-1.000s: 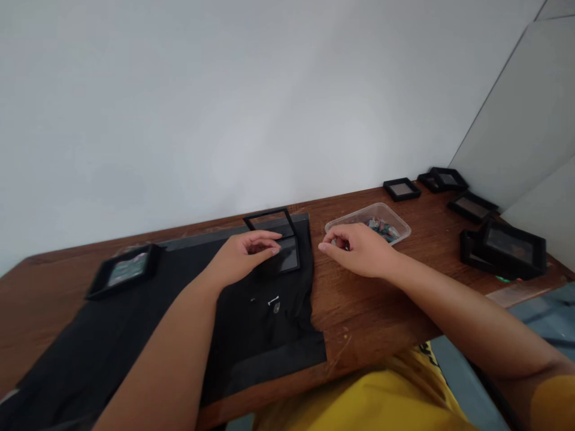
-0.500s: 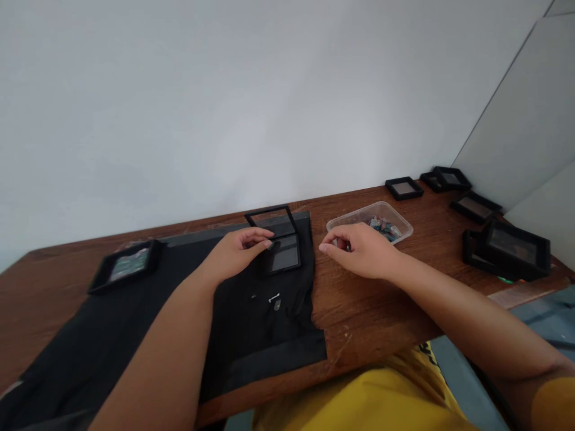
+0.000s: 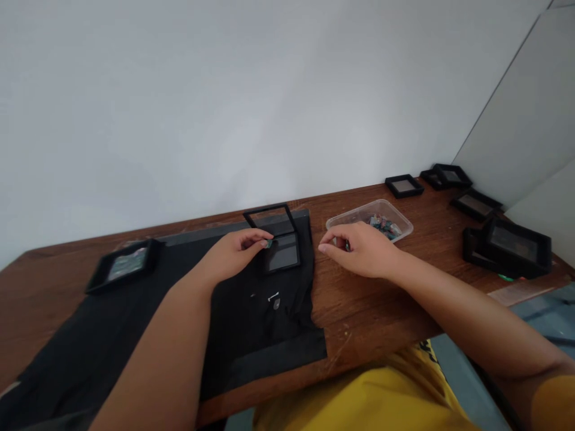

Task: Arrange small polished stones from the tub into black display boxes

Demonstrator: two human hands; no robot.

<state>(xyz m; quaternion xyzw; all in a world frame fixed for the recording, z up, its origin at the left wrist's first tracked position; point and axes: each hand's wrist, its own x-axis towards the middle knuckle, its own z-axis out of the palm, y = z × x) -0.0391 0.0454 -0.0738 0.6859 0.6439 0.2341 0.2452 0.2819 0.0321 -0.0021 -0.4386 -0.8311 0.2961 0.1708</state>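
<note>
My left hand (image 3: 233, 252) is closed, thumb against fingers, on a small greenish piece (image 3: 268, 243). It hovers at the left side of a black display case (image 3: 282, 252) whose hinged lid (image 3: 269, 218) stands raised behind it. My right hand (image 3: 362, 248) is pinched just in front of a clear plastic tub (image 3: 339, 221); whatever sits between its fingertips is hidden. Inside the tub lie several small colourful pieces (image 3: 384, 226). On the black cloth (image 3: 251, 341) near the case are a small white piece (image 3: 273, 296) and a small clear piece (image 3: 277, 304).
To the left, a filled black case (image 3: 128, 263) rests on the cloth. Several black cases stand at the right, among them a single case (image 3: 404, 185) and a stacked one (image 3: 514, 245). The wooden table (image 3: 359, 311) meets a pale wall (image 3: 224, 120) behind.
The left hand has turned slightly, so the greenish piece at its fingertips shows more clearly. The right hand is almost unmoved; the whole view has shifted a little.
</note>
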